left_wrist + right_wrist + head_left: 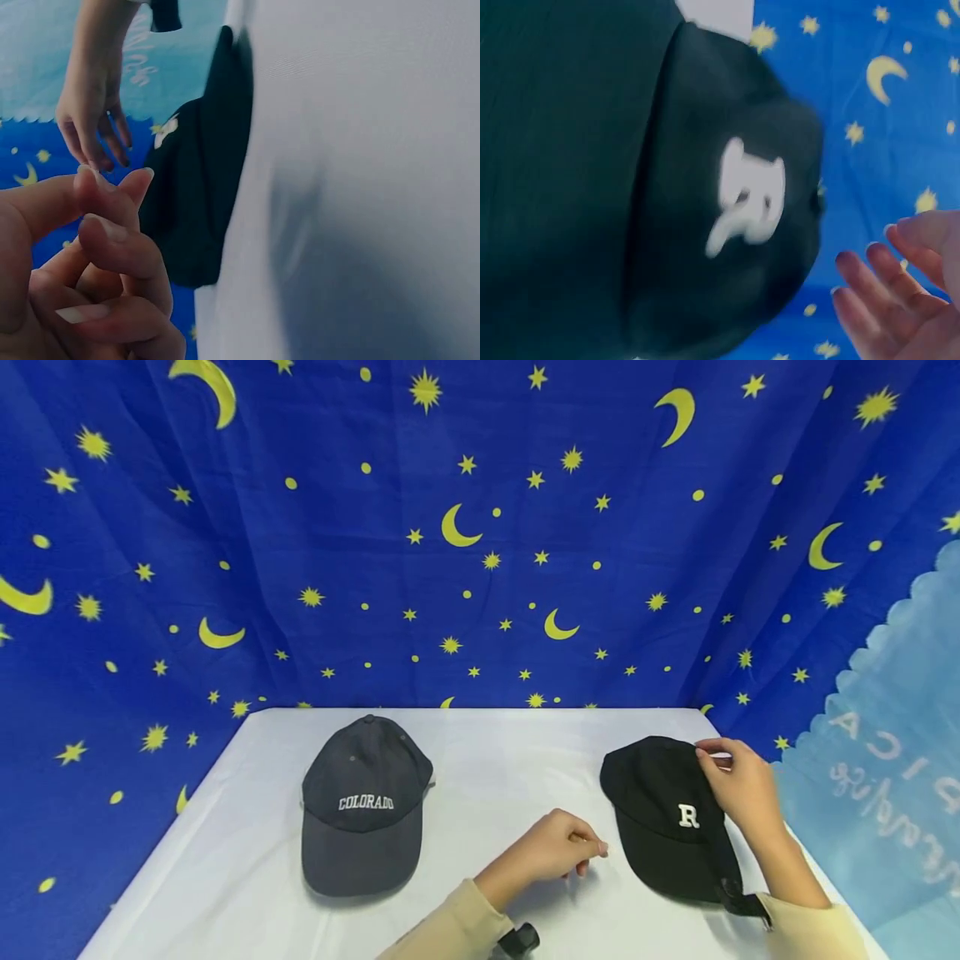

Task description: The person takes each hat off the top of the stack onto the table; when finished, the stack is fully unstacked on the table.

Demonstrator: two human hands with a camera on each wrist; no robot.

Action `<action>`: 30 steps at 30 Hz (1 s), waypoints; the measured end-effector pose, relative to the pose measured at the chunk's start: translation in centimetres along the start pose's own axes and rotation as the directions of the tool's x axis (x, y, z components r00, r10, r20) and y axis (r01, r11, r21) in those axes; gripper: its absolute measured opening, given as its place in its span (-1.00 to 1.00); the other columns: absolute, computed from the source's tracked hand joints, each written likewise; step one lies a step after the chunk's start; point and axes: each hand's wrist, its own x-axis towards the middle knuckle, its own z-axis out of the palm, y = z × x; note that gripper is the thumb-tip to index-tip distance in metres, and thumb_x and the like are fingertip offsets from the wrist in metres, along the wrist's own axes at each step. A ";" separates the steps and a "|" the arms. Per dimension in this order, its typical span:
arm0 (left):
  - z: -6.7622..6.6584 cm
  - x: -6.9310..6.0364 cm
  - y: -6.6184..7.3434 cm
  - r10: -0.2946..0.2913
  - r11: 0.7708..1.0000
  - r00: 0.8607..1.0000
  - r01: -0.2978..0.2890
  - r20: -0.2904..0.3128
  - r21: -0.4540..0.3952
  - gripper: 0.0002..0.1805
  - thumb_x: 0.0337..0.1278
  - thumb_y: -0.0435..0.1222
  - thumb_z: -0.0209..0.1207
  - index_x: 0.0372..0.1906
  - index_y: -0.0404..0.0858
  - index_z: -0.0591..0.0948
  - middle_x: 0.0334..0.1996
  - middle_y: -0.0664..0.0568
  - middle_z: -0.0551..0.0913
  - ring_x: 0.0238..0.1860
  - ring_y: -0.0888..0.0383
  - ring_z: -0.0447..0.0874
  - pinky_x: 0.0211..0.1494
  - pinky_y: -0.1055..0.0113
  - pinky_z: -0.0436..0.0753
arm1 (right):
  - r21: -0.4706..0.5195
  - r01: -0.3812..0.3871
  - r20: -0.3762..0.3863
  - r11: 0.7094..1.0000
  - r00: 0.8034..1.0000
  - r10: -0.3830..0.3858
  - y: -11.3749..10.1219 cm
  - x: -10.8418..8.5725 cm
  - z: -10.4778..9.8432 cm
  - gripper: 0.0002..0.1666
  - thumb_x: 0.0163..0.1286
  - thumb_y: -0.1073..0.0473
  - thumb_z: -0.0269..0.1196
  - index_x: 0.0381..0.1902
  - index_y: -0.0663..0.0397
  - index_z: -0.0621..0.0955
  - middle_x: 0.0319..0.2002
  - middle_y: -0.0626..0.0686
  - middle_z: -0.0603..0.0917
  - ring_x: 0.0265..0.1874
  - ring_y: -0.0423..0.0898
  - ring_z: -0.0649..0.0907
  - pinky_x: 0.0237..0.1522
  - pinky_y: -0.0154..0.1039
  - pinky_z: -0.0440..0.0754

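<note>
Head view, caps: the grey "COLORADO" cap (366, 806) is lying at 7 o'clock on the white desk (517, 752); the black "R" cap (660, 810) is lying at 4 o'clock. Both brims are pointing roughly toward 6 o'clock.
Head view, left hand: the left hand (551, 847) is hanging at 5 o'clock, between the caps and nearer the black one, its fingers loosely curling around nothing visible.
Head view, right hand: the right hand (742, 781) is hovering at the black cap's 2 o'clock edge; contact is not showing clearly from here.
Head view, progress: both caps appear to be sitting in place, so their setting down is reading as done; clearing the hands from the black cap's sides is apparently remaining.
Left wrist view, hands: the left thumb and forefinger tips are meeting at 8 o'clock, gripping no visible object; the right hand is hanging at 10 o'clock, fingers apart.
Right wrist view, clearance: the black cap is filling the area from 9 o'clock to centre; the right fingers are spreading slightly at 4 o'clock, a gap separating them from the crown.
</note>
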 end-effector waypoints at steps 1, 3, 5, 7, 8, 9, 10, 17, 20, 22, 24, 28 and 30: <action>-0.3 -0.2 0.1 0.004 1.000 1.000 -0.004 0.000 -0.005 -0.81 0.37 -0.19 0.28 -0.33 -0.14 0.80 -0.74 0.12 0.58 -0.77 0.25 0.33 -0.67 0.40 0.37 | -0.002 0.006 0.003 1.000 1.000 -0.006 -0.5 0.0 0.1 -0.78 0.47 0.17 0.28 -0.07 0.20 0.72 -0.06 0.32 0.70 -0.18 0.25 0.75 -0.16 0.17 0.64; -0.9 -0.7 0.2 0.008 1.000 1.000 -0.008 -0.002 -0.016 -0.80 0.38 -0.17 0.27 -0.31 -0.16 0.79 -0.73 0.11 0.58 -0.77 0.23 0.34 -0.67 0.39 0.37 | 0.002 0.017 0.009 1.000 1.000 -0.017 -1.5 -0.1 0.4 -0.77 0.48 0.14 0.28 -0.05 0.16 0.72 -0.08 0.29 0.72 -0.19 0.22 0.76 -0.19 0.15 0.62; -1.4 -1.2 0.3 0.010 1.000 1.000 -0.010 -0.007 -0.020 -0.81 0.39 -0.16 0.26 -0.29 -0.15 0.78 -0.72 0.10 0.58 -0.77 0.23 0.35 -0.67 0.38 0.38 | 0.011 0.033 0.013 0.999 0.999 -0.033 -2.4 -0.2 0.8 -0.77 0.49 0.11 0.28 -0.05 0.12 0.72 -0.13 0.23 0.73 -0.22 0.17 0.75 -0.23 0.06 0.60; -1.9 -1.8 0.3 0.009 1.000 1.000 -0.009 -0.012 -0.029 -0.80 0.39 -0.15 0.26 -0.27 -0.17 0.78 -0.72 0.10 0.58 -0.77 0.22 0.37 -0.66 0.37 0.39 | 0.026 0.052 0.014 0.998 0.999 -0.052 -3.3 -0.5 1.1 -0.77 0.49 0.10 0.29 -0.05 0.10 0.72 -0.18 0.18 0.75 -0.26 0.11 0.75 -0.27 -0.05 0.60; -2.2 -2.1 0.3 0.010 0.999 1.000 -0.011 -0.015 -0.033 -0.79 0.39 -0.15 0.26 -0.26 -0.17 0.78 -0.72 0.09 0.58 -0.76 0.21 0.38 -0.66 0.37 0.39 | 0.037 0.060 0.019 0.997 0.998 -0.061 -3.6 -0.7 1.3 -0.77 0.49 0.09 0.29 -0.05 0.09 0.73 -0.19 0.16 0.75 -0.26 0.09 0.75 -0.28 -0.10 0.60; -2.4 -2.4 0.2 0.009 0.999 1.000 -0.010 -0.019 -0.035 -0.80 0.40 -0.14 0.25 -0.26 -0.16 0.78 -0.71 0.09 0.58 -0.76 0.21 0.38 -0.66 0.36 0.39 | 0.047 0.070 0.024 0.996 0.997 -0.071 -4.0 -0.8 1.4 -0.78 0.49 0.09 0.29 -0.05 0.08 0.73 -0.19 0.14 0.76 -0.27 0.07 0.75 -0.28 -0.14 0.59; -2.7 -2.7 0.2 0.010 0.999 1.000 -0.011 -0.023 -0.038 -0.80 0.40 -0.14 0.25 -0.26 -0.14 0.78 -0.71 0.10 0.58 -0.76 0.21 0.37 -0.66 0.36 0.39 | 0.055 0.078 0.030 0.995 0.996 -0.079 -4.4 -0.9 1.6 -0.78 0.49 0.08 0.30 -0.05 0.07 0.73 -0.19 0.12 0.75 -0.26 0.05 0.74 -0.28 -0.16 0.60; -4.8 -4.4 -0.4 0.038 0.997 0.998 -0.041 -0.053 -0.068 -0.79 0.43 -0.15 0.24 -0.23 -0.17 0.78 -0.70 0.10 0.57 -0.74 0.22 0.40 -0.64 0.37 0.37 | 0.083 0.104 0.079 0.991 0.991 -0.111 -6.7 -1.4 3.0 -0.77 0.50 0.05 0.28 -0.04 0.03 0.74 -0.14 0.07 0.75 -0.23 0.02 0.75 -0.19 -0.02 0.66; -5.6 -5.1 -0.6 0.044 0.995 0.996 -0.051 -0.080 -0.083 -0.80 0.43 -0.18 0.24 -0.24 -0.19 0.78 -0.70 0.09 0.55 -0.74 0.22 0.39 -0.62 0.38 0.38 | 0.110 0.114 0.099 0.987 0.987 -0.125 -7.6 -1.6 3.8 -0.78 0.50 0.05 0.29 -0.06 0.02 0.74 -0.12 0.06 0.75 -0.22 0.00 0.75 -0.18 -0.03 0.68; -6.1 -5.6 -0.7 0.040 0.995 0.994 -0.048 -0.098 -0.083 -0.80 0.42 -0.17 0.24 -0.26 -0.17 0.78 -0.70 0.08 0.55 -0.74 0.22 0.39 -0.60 0.38 0.41 | 0.133 0.112 0.118 0.985 0.985 -0.128 -8.2 -1.7 4.5 -0.80 0.50 0.06 0.29 -0.06 0.00 0.75 -0.12 0.05 0.75 -0.22 -0.02 0.75 -0.18 -0.04 0.68; -6.4 -6.1 -0.7 0.040 0.996 0.993 -0.049 -0.115 -0.076 -0.81 0.42 -0.18 0.24 -0.27 -0.15 0.78 -0.70 0.08 0.55 -0.74 0.21 0.40 -0.60 0.38 0.42 | 0.145 0.108 0.136 0.983 0.982 -0.128 -8.8 -1.8 5.1 -0.80 0.50 0.06 0.29 -0.06 0.00 0.75 -0.12 0.04 0.75 -0.21 -0.04 0.75 -0.17 -0.05 0.67; -6.9 -7.0 -0.7 0.033 0.998 0.991 -0.040 -0.131 -0.053 -0.82 0.42 -0.16 0.24 -0.28 -0.10 0.77 -0.70 0.08 0.55 -0.73 0.22 0.41 -0.59 0.37 0.43 | 0.157 0.096 0.154 0.983 0.981 -0.121 -10.0 -2.0 6.3 -0.81 0.48 0.07 0.31 -0.06 -0.03 0.75 -0.15 0.02 0.75 -0.24 -0.05 0.75 -0.19 -0.02 0.65; -7.2 -7.6 -0.6 0.034 0.999 0.989 -0.038 -0.141 -0.028 -0.83 0.41 -0.14 0.25 -0.30 -0.07 0.77 -0.70 0.08 0.55 -0.72 0.22 0.42 -0.59 0.36 0.43 | 0.163 0.093 0.159 0.982 0.980 -0.120 -10.7 -2.2 6.9 -0.82 0.47 0.07 0.32 -0.06 -0.05 0.75 -0.16 0.01 0.76 -0.25 -0.06 0.75 -0.22 -0.01 0.65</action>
